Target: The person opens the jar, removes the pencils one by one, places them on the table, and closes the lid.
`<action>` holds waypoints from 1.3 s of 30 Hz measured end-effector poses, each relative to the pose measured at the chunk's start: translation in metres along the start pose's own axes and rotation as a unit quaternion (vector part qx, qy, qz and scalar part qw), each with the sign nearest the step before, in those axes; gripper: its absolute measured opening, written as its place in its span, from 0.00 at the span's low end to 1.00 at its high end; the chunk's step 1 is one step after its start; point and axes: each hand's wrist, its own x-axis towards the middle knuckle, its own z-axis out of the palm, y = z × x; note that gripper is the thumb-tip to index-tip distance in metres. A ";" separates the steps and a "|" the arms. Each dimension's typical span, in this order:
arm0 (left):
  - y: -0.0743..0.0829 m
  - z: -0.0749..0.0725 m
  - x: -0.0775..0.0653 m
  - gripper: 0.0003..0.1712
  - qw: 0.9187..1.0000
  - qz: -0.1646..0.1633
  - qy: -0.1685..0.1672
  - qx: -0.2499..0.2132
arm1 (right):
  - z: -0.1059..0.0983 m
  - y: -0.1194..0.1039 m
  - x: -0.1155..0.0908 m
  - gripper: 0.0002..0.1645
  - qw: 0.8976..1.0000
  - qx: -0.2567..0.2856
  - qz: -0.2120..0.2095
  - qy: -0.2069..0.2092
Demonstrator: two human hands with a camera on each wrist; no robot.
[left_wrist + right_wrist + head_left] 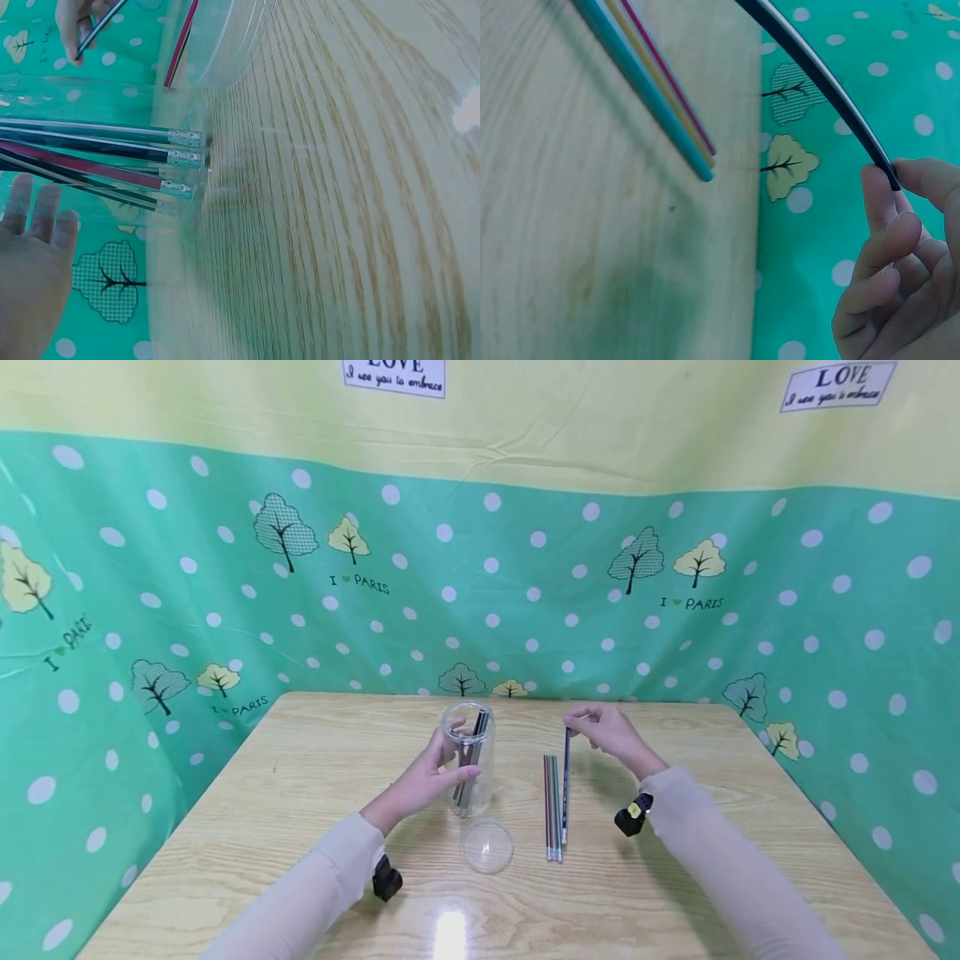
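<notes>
My left hand [429, 777] holds a clear cylindrical jar [484, 781] upright on the table, thumb and fingers around its side. Several pencils [112, 156] lean inside it, their silver eraser ends at the bottom in the left wrist view. The jar's mouth is uncovered. To its right, my right hand [611, 732] pinches the far tip of a dark blue pencil [832, 90] between thumb and forefinger. That pencil slants up from its eraser end, beside a row of pencils [552, 806] in red, yellow and teal.
A clear round lid [487, 846] lies on the wooden table [315, 793] just in front of the jar. Behind the table's far edge hangs a green and yellow printed cloth [487, 568], which also runs along both sides.
</notes>
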 end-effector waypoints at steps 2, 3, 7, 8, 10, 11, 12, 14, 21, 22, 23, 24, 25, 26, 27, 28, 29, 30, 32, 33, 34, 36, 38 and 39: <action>0.000 0.000 0.000 0.49 1.000 0.000 0.000 0.000 | 0.003 0.004 0.001 0.27 1.000 -0.004 0.004 -0.002; 0.000 0.000 0.000 0.49 1.000 0.000 0.000 0.000 | 0.004 0.006 0.001 0.27 1.000 -0.008 0.005 -0.004; 0.000 0.000 0.000 0.49 1.000 0.000 0.001 0.003 | 0.008 0.013 0.000 0.25 1.000 -0.003 0.008 -0.014; 0.000 0.000 0.000 0.49 1.000 0.000 0.002 0.004 | 0.009 0.014 0.000 0.25 1.000 -0.003 0.008 -0.018; 0.000 0.000 0.000 0.49 1.000 -0.001 0.002 0.004 | 0.011 0.016 -0.001 0.24 1.000 -0.006 0.008 -0.021; 0.000 0.000 -0.001 0.49 1.000 -0.001 0.002 0.003 | 0.012 0.017 -0.001 0.24 1.000 -0.007 0.011 -0.021; 0.000 0.000 -0.001 0.49 1.000 -0.001 0.002 0.003 | 0.014 0.018 -0.002 0.23 1.000 -0.011 0.015 -0.021; -0.001 0.000 -0.001 0.49 1.000 -0.002 0.002 0.003 | 0.016 0.019 -0.002 0.23 0.999 -0.020 0.017 -0.022; -0.001 0.000 -0.001 0.49 1.000 0.001 0.001 0.005 | 0.023 0.027 -0.001 0.21 0.999 -0.039 0.022 -0.025; -0.001 -0.001 0.000 0.49 1.000 0.001 0.000 0.005 | 0.024 0.030 -0.001 0.21 0.999 -0.041 0.024 -0.024; -0.001 -0.001 0.000 0.49 1.000 0.002 0.000 0.005 | 0.025 0.031 -0.001 0.21 0.998 -0.045 0.024 -0.025; -0.001 -0.001 0.000 0.49 1.000 0.003 0.000 0.005 | 0.026 0.033 0.000 0.21 0.998 -0.046 0.025 -0.025; -0.001 -0.001 0.000 0.49 1.000 0.003 0.000 0.006 | 0.027 0.034 -0.001 0.22 0.998 -0.049 0.025 -0.026; -0.001 -0.001 0.000 0.49 1.000 0.003 0.001 0.006 | 0.027 0.035 -0.001 0.22 0.998 -0.051 0.028 -0.024; -0.001 -0.001 0.000 0.49 1.000 0.003 0.001 0.007 | 0.028 0.035 -0.001 0.22 0.998 -0.051 0.031 -0.024; -0.001 -0.001 0.000 0.49 1.000 0.002 0.002 0.008 | 0.029 0.035 -0.002 0.21 0.998 -0.051 0.034 -0.023; -0.001 -0.001 0.000 0.49 1.000 0.002 0.002 0.008 | 0.029 0.036 -0.001 0.21 0.998 -0.050 0.038 -0.024; -0.001 -0.001 0.000 0.49 1.000 0.001 0.002 0.008 | 0.029 0.036 -0.001 0.20 0.998 -0.048 0.041 -0.024; -0.001 -0.001 -0.001 0.48 1.000 -0.001 0.003 0.007 | 0.030 0.037 -0.001 0.20 0.998 -0.044 0.046 -0.026; -0.001 -0.001 -0.001 0.48 1.000 -0.001 0.002 0.006 | 0.030 0.038 0.000 0.19 0.998 -0.042 0.047 -0.028; -0.001 -0.001 -0.001 0.48 1.000 -0.001 0.002 0.005 | 0.031 0.038 0.000 0.19 0.998 -0.039 0.049 -0.029; -0.001 0.000 -0.001 0.48 1.000 -0.001 0.002 0.005 | 0.031 0.039 0.001 0.19 0.998 -0.036 0.051 -0.031; -0.001 0.000 -0.001 0.48 1.000 0.000 0.001 0.005 | 0.032 0.039 0.001 0.18 0.998 -0.028 0.055 -0.031; -0.001 0.000 0.000 0.47 1.000 0.000 0.001 0.004 | 0.033 0.039 0.001 0.18 0.998 -0.026 0.055 -0.031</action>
